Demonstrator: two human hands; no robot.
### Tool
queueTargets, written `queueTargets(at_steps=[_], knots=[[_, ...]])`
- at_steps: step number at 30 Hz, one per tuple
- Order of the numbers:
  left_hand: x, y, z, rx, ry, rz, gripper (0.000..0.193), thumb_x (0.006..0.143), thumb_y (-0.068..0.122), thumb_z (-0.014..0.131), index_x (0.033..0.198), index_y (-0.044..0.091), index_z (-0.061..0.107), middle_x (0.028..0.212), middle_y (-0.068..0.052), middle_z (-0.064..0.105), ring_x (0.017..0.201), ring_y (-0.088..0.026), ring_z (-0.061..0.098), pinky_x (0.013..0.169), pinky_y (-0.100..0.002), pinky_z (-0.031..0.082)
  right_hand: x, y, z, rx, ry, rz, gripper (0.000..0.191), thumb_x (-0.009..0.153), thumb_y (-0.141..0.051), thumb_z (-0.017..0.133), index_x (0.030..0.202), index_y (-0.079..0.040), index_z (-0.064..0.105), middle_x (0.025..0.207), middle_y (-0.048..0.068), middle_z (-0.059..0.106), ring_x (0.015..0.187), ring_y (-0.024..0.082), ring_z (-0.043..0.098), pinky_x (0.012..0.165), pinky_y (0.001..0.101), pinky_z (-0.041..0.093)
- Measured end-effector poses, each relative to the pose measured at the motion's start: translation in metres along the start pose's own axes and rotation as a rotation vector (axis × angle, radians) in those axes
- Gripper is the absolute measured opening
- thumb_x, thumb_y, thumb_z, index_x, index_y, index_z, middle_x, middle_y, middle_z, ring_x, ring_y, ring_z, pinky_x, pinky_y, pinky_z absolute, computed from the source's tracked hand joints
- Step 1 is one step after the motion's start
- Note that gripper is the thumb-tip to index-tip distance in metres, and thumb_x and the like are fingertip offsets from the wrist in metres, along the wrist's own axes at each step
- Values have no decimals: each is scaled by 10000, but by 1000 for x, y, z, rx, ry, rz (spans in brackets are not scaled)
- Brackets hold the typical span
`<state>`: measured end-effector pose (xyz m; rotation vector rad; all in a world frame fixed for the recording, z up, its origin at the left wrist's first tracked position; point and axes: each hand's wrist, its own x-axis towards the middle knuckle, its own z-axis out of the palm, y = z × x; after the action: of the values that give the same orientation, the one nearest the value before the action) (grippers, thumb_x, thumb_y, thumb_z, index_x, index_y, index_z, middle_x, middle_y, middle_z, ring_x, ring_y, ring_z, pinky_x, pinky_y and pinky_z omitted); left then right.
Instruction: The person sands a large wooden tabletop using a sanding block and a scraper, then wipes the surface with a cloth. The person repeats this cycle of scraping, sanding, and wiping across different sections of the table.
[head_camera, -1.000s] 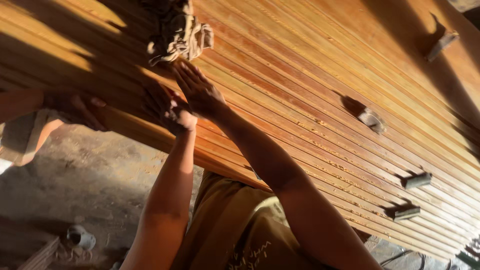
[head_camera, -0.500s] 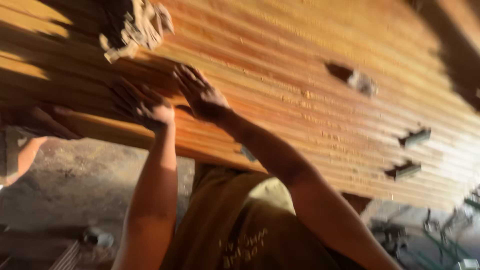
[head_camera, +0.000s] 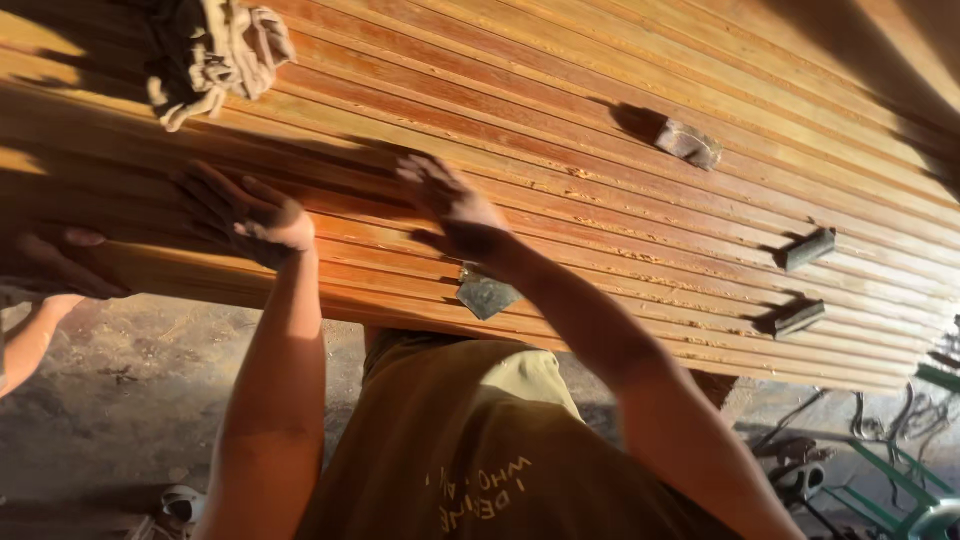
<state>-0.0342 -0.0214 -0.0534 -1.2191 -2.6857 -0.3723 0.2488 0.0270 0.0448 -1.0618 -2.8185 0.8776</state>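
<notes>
At the far left, about nine o'clock in my view, another person's hand (head_camera: 55, 262) gripped the near edge of the slatted wooden panel (head_camera: 600, 150), its forearm dropping away toward the ground. Above it, near eleven o'clock, a bundle of pale rags (head_camera: 215, 50) lay on the slats, well apart from any hand.

The panel itself filled the upper frame, a broad run of reddish ribbed strips running from nine o'clock toward three o'clock, with its lower edge crossing just above the wearer's chest. I saw the left hand (head_camera: 245, 212) pressed flat against the ribs, fingers spread wide and holding nothing, partly in shadow. Just right of centre, the right hand (head_camera: 450, 208) lay on the same surface, also open and splayed, its palm against the wood. At six o'clock from that hand, a small grey metal scraper (head_camera: 487, 294) rested on the panel's edge, just beside the wrist; I could not tell whether they touched.

Further right, at two o'clock, a grey block (head_camera: 688, 143) sat on the slats. Near three o'clock two small dark clamps (head_camera: 808, 249) stood one below the other on the ribs. At the lower right corner, green metal framing (head_camera: 900, 490) showed on the dirt floor (head_camera: 130, 400).
</notes>
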Motion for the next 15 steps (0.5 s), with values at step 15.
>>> queueTargets(at_steps=[15], knots=[[10,12,-3,-108,97,9,543,1166,356,334,1603,37,392,1651,-210,379,1553,-408,369,1297,-581,242,-64,23,-29,-83,-74,78,879,1013,-591,502,1616,-12,234,1706,140,223,1592,292,176,1304,446,170]])
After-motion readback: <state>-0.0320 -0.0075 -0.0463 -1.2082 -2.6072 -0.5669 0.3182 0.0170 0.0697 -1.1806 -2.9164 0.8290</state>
